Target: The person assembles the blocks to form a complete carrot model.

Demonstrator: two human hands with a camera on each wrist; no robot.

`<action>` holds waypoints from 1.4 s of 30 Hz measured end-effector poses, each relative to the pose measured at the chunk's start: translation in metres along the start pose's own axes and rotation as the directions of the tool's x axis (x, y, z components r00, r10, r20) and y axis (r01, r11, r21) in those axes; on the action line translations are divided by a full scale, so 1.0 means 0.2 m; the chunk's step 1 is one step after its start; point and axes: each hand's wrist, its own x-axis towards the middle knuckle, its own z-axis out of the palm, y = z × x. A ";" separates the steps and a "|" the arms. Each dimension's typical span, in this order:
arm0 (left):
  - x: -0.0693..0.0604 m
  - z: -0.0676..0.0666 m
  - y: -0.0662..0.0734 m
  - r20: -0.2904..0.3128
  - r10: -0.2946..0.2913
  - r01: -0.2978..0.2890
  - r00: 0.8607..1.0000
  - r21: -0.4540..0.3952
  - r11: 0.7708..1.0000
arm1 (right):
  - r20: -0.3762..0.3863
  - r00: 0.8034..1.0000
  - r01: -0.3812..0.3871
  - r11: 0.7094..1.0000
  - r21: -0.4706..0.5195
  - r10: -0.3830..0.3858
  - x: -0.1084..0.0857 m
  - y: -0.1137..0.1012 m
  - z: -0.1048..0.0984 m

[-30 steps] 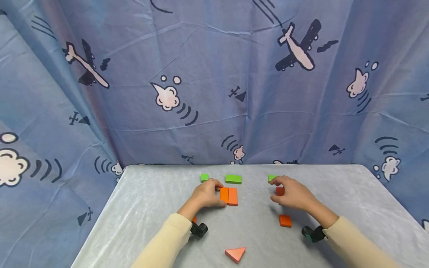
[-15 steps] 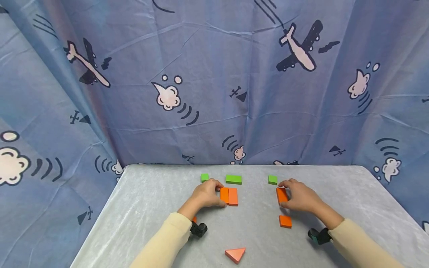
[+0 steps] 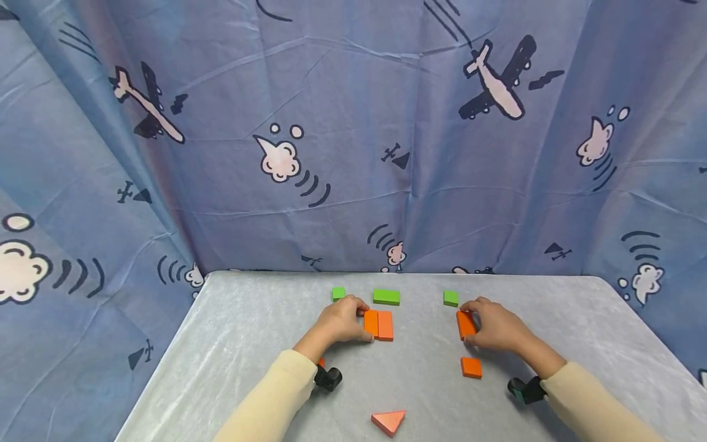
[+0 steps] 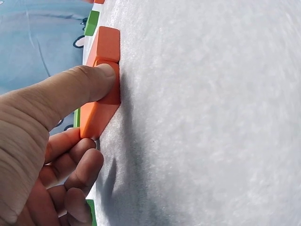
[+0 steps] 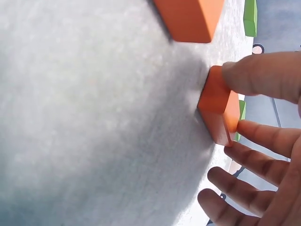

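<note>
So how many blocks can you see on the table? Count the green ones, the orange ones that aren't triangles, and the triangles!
Green blocks: 3
Orange blocks that aren't triangles: 5 (one is mostly hidden)
Triangle block: 1
Total in sight: 9

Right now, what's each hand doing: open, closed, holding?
Left hand: holding the left orange block of the side-by-side pair, thumb and finger at its ends.
Right hand: holding the long orange block beyond the small orange block.
</note>
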 end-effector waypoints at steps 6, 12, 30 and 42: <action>0.00 0.00 0.00 0.002 -0.007 0.007 1.000 -0.004 1.000 | 0.015 1.000 -0.001 1.000 0.003 0.001 0.02 0.01 0.00; 0.00 -0.01 0.00 0.011 -0.016 0.016 1.000 -0.010 1.000 | 0.029 1.000 -0.001 1.000 0.018 0.000 0.03 0.01 0.00; -0.01 -0.01 0.00 0.012 -0.009 0.009 1.000 0.024 1.000 | -0.029 0.997 0.069 0.996 0.062 -0.067 0.12 -0.22 0.02; 0.00 -0.02 0.02 0.021 -0.021 0.020 1.000 0.031 0.999 | -0.063 0.992 0.116 0.990 0.082 -0.111 0.19 -0.39 0.10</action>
